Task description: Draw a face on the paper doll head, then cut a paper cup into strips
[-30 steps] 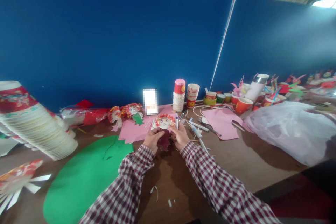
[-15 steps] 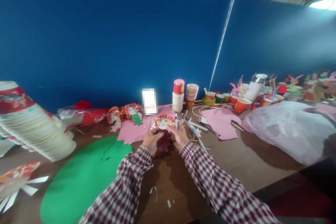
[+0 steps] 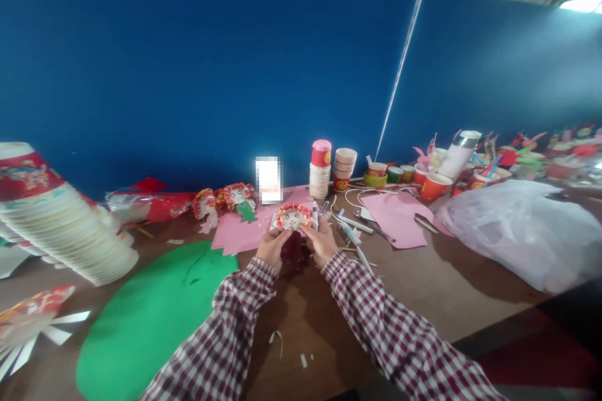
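Observation:
Both hands hold one paper doll (image 3: pixel 292 219), with a drawn face, red and yellow curls round its head and a dark red body below. My left hand (image 3: pixel 273 249) pinches its left side near the chin. On the other side, my right hand (image 3: pixel 320 242) grips it with the thumb at the join of head and body. A white pen (image 3: pixel 315 213) stands up by the right fingers. Two similar dolls, one with a green body (image 3: pixel 245 212), lie beyond on pink paper (image 3: pixel 235 235).
Stacked cups (image 3: pixel 70 219) lean at the left beside green paper (image 3: pixel 150 326). More cup stacks (image 3: pixel 320 178) stand at the back. Pens (image 3: pixel 350 235), pink paper (image 3: pixel 397 219), a plastic bag (image 3: pixel 517 232) and a flask (image 3: pixel 458 153) are to the right.
Both thumbs have moved slightly up on the doll, to the join under its face, and its dark red body shows less. The view has shifted slightly.

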### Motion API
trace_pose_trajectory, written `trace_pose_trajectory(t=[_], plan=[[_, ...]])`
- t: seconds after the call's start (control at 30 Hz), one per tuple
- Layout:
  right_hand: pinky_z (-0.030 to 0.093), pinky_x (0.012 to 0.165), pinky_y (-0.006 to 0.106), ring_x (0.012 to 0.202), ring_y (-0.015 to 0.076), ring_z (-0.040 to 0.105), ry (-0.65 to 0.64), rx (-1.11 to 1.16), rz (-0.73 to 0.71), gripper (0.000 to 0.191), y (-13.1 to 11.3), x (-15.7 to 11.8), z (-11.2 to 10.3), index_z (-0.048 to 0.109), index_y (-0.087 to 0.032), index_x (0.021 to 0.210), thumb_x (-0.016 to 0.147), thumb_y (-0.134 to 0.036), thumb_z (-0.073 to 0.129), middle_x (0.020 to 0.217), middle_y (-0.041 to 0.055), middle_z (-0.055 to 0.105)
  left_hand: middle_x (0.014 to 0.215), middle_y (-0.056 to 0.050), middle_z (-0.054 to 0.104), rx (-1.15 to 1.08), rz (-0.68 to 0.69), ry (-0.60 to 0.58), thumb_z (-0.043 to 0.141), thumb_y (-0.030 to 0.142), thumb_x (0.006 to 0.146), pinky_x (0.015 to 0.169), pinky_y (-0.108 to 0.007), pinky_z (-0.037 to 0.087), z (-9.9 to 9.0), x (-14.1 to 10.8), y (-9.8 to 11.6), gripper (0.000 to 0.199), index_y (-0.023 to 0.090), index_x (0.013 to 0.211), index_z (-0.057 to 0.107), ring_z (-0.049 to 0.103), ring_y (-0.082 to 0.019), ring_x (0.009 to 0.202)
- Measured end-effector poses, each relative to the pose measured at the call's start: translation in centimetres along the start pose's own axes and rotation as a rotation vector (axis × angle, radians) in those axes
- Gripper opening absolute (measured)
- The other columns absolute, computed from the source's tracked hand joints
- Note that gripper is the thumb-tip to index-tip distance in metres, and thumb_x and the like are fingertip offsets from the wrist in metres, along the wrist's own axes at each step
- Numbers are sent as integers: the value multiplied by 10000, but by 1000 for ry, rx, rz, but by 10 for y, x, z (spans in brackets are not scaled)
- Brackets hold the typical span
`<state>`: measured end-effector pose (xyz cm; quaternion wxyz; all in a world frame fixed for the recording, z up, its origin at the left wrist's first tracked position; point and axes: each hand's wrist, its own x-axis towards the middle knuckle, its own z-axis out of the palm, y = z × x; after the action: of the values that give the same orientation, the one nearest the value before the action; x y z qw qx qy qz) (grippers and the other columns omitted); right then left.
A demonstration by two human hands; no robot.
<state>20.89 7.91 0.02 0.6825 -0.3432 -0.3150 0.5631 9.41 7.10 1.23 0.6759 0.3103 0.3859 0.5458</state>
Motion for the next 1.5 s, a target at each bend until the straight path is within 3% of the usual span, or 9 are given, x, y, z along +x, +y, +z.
trace_pose_trajectory(t=[0.17,0.33,0.6,0.8,1.27,1.5], plan=[[487,618,279,609,137,603,-25,-13,-39,422,-1,-3,2,541,-216,958,586,-192,737,693,-49,636,528,-17,638,18,13,28,783,279,544,426,-242,484,2,-1,0,279,118,665,590,579,-133,422],[488,609,263,609,125,596,-28,-24,-65,407,-3,-5,4,537,-217,964,603,-177,720,705,-50,639,518,-31,647,14,8,59,796,274,520,409,-233,474,3,-2,1,287,107,662,610,576,-132,404],[490,633,263,616,122,590,-61,-59,-75,312,-5,-11,8,552,-205,880,618,-195,721,702,-45,633,620,-41,692,-85,30,52,796,234,518,518,-224,510,6,-5,2,287,102,738,668,628,-133,523],[495,736,321,731,162,622,-142,-64,-87,318,-3,-17,12,579,-203,947,653,-222,700,833,4,670,724,-56,712,-110,111,26,797,278,535,666,-282,521,5,-4,-5,310,120,774,676,659,-164,639],[485,621,324,689,205,628,-109,-38,-40,278,-7,-21,17,594,-191,868,620,-234,712,721,8,668,649,-69,698,-94,141,26,831,271,468,671,-327,519,0,-3,-7,349,104,738,687,669,-221,687],[488,686,346,674,190,619,-101,-72,-91,245,-7,-21,20,593,-187,842,623,-194,702,731,2,663,763,-92,717,-97,194,-12,826,267,479,793,-351,503,-1,-1,-8,373,101,786,696,670,-224,770]])
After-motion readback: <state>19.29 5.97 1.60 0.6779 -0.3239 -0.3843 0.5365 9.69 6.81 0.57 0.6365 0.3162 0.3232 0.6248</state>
